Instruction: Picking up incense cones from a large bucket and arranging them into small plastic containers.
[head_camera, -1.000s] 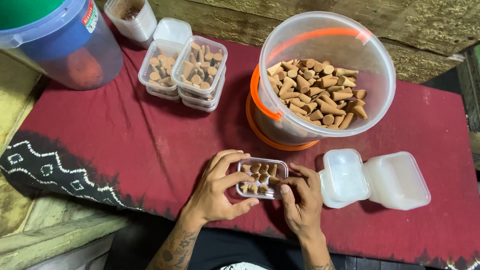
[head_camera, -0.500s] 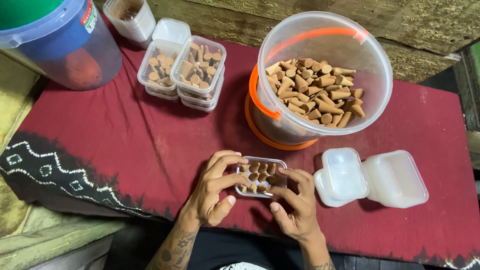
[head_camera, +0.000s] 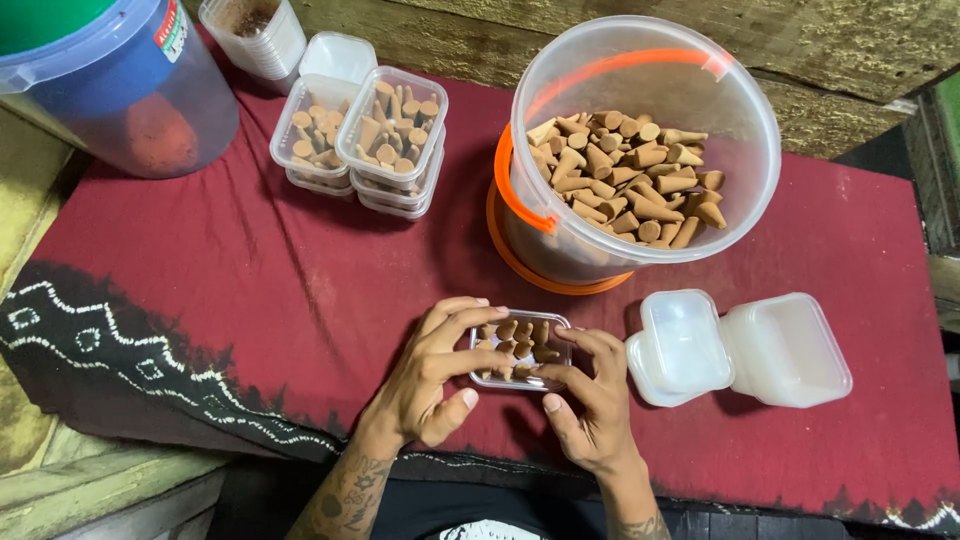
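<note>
Both hands were busy at a small clear box (head_camera: 520, 350) that sat on the red cloth (head_camera: 250, 280) just in front of the big clear bucket (head_camera: 640, 150). The left hand (head_camera: 425, 385) steadied the box from its left side, fingers curled over the near corner and thumb tucked below, grasping the rim loosely rather than clenched. The right hand (head_camera: 590, 400) reached in from the right, its fingertips resting on the brown cones (head_camera: 515, 335) inside, and whether it pinched one or only nudged them could not be told. The step in hand looked like arranging cones into neat rows, with the box partly filled. As a judgement, what remained called for a light touch so the standing cones did not topple, and for more cones from the bucket, which held a loose heap. To the right lay a stack of empty boxes and lids (head_camera: 740, 350), near but apart from the hands. Filled boxes (head_camera: 375, 135) stood stacked further back on the left, beside a large blue-lidded tub (head_camera: 110, 90)
</note>
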